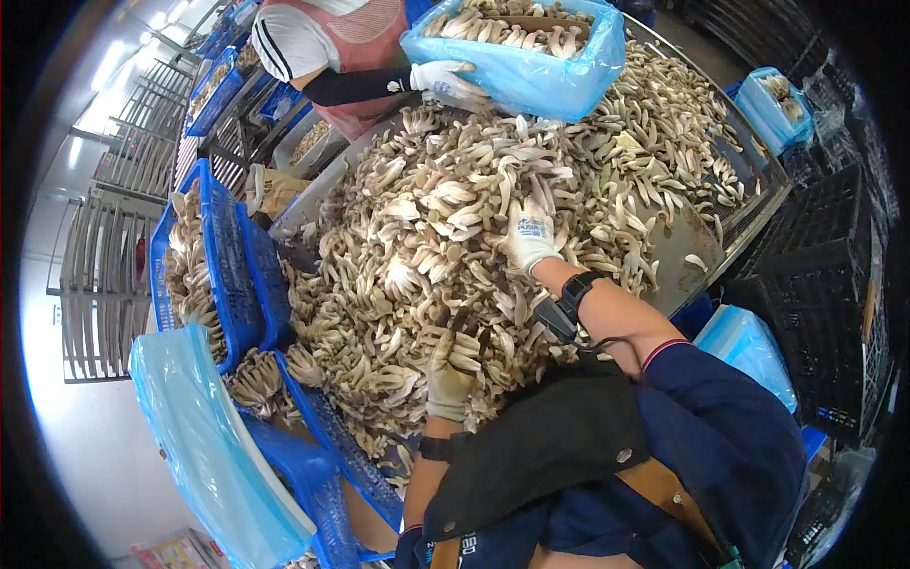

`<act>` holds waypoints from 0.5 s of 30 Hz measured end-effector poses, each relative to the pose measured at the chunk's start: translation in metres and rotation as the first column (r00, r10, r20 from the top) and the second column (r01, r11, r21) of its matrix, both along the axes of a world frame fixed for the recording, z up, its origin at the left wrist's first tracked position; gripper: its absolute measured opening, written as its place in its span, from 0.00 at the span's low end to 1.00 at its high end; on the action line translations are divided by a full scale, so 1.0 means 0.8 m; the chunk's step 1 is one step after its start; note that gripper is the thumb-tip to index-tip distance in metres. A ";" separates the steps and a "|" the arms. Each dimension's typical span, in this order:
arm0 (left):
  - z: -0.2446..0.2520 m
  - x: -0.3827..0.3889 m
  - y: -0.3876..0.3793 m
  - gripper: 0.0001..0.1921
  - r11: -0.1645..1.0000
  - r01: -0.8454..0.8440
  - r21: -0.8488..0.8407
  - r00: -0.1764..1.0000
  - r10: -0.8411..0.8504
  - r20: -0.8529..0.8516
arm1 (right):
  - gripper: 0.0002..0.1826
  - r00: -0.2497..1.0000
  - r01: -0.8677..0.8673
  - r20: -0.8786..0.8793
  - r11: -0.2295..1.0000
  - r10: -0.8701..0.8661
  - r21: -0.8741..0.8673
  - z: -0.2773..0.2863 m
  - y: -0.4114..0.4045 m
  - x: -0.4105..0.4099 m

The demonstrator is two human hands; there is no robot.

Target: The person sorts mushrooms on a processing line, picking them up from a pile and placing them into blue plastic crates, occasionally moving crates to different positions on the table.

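A large heap of pale oyster-type mushrooms (405, 245) with brown caps covers the table before me. My left hand (448, 384), in a cream work glove with darkened fingers, is low in the heap near my apron. Several mushroom stems (466, 353) lie in its grasp, between thumb and fingers. Farther out and to the right, my right hand (530, 231) reaches back-up into the pile in a white glove bearing print. Its fingertips are hidden among the mushrooms, so its grip does not show.
Across the heap, a co-worker's gloved hand (448, 77) is beside a blue-lined box (512, 67) of mushrooms. Blue plastic baskets (242, 263) with mushrooms stand at left, near a blue-film-lined container (206, 434). Black crates (803, 299) are stacked at right beyond the metal table edge (764, 206).
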State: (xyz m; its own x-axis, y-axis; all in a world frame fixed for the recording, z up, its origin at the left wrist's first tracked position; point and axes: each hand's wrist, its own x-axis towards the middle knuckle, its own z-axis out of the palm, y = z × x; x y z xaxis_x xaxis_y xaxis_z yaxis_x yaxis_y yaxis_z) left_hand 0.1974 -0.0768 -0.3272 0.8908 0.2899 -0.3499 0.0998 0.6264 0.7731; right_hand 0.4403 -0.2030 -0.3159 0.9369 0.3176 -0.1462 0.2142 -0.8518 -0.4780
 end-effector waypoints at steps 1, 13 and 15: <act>0.000 0.001 -0.006 0.12 0.925 0.021 0.379 0.997 -0.050 0.066 | 0.41 1.000 0.001 -0.001 1.000 -0.001 0.000 -0.005 -0.002 0.004; -0.003 0.017 -0.002 0.21 0.981 0.161 0.106 0.984 -0.167 0.056 | 0.42 0.804 0.434 -0.584 0.564 0.111 0.703 -0.052 -0.065 0.029; -0.007 0.014 -0.008 0.22 0.730 0.074 0.680 0.979 -0.183 0.089 | 0.52 0.922 0.209 -0.373 0.941 -0.100 0.264 -0.030 -0.030 0.011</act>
State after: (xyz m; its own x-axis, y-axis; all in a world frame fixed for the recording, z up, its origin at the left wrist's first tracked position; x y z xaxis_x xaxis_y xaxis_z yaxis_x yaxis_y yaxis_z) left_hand 0.2083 -0.0833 -0.3324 0.9599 0.2794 0.0220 -0.0022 -0.0708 0.9975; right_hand 0.4494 -0.2270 -0.3402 0.8831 0.2522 -0.3956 -0.1359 -0.6696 -0.7302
